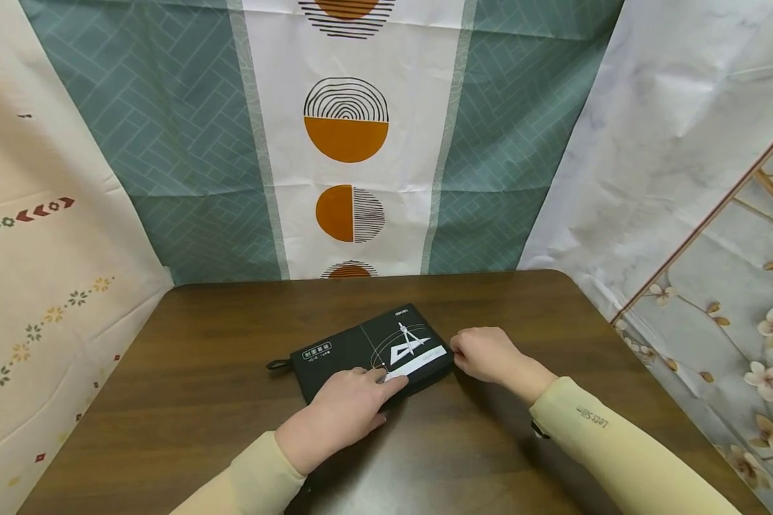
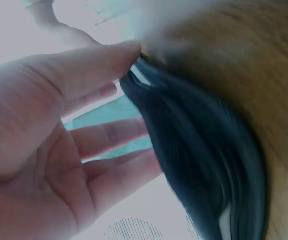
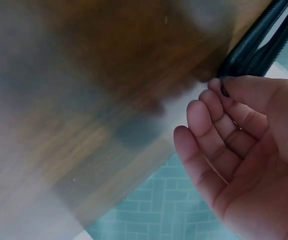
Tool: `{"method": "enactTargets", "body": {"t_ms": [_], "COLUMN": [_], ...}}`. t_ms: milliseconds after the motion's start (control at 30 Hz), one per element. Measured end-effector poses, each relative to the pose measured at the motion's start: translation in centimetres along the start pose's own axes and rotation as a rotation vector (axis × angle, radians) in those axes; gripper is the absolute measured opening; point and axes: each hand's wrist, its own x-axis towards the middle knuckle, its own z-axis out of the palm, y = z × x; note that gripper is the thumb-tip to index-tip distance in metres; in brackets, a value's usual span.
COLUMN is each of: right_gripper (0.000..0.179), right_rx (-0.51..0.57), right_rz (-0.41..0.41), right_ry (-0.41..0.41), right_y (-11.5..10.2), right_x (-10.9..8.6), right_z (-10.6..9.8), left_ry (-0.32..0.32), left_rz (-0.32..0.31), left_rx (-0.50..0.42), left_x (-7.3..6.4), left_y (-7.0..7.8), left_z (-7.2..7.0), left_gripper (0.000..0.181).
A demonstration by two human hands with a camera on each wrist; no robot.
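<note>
A black zip case (image 1: 341, 357) printed with a compass and set squares lies slanted on the table. My left hand (image 1: 344, 411) holds its near side, fingers over the top and thumb at the side edge. In the left wrist view the thumb tip meets the zipped edge of the case (image 2: 203, 130), where a white strip shows in a gap. At the case's right corner is my right hand (image 1: 489, 354). Between its thumb and forefinger it pinches a small black zipper pull (image 3: 224, 91), mostly covered by the fingertips. The zip stands parted beside it.
A short wrist loop (image 1: 279, 365) sticks out from the case's left end. The brown wooden table (image 1: 187, 400) reaches back to a patterned curtain (image 1: 354, 214). Floral cloth (image 1: 747, 372) hangs on the right, cream cloth (image 1: 45, 300) on the left.
</note>
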Motion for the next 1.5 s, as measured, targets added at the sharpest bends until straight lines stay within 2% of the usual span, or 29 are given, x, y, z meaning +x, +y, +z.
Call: {"method": "enactTargets", "body": {"t_ms": [100, 233, 533, 800, 933, 1167, 1500], "right_gripper": [0.038, 0.033, 0.025, 0.019, 0.019, 0.012, 0.014], "right_rx": [-0.007, -0.017, -0.051, -0.052, -0.051, -0.054, -0.046], "right_rz": [0.035, 0.054, 0.071, 0.085, 0.090, 0.107, 0.122], "right_ry": [-0.019, -0.032, -0.030, -0.022, -0.021, -0.048, -0.026], "right_y": [0.5, 0.9, 1.1, 1.4, 1.5, 1.8, 2.0], "right_x": [1.2, 2.7, 4.5, 5.7, 6.4, 7.3, 8.1], "right_z": [0.3, 0.4, 0.5, 1.0, 1.3, 1.7, 2.0], "left_ry": [-0.069, -0.143, -0.206, -0.318, -0.311, -0.249, -0.217], "left_rz": [-0.004, -0.001, 0.027, 0.004, 0.023, 0.059, 0.086], "left_rx": [-0.065, -0.104, -0.106, -0.184, -0.162, -0.150, -0.075], "left_x": [-0.1, -0.1, -0.4, -0.9, -1.1, -1.3, -0.3], "left_y": [-0.1, -0.3, -0.7, -1.1, -1.2, -1.3, -0.5], "left_z": [-0.4, -1.0, -1.5, -2.0, -1.8, -1.6, -1.2], "left_gripper": [0.064, 0.055, 0.057, 0.086, 0.088, 0.085, 0.071]}}
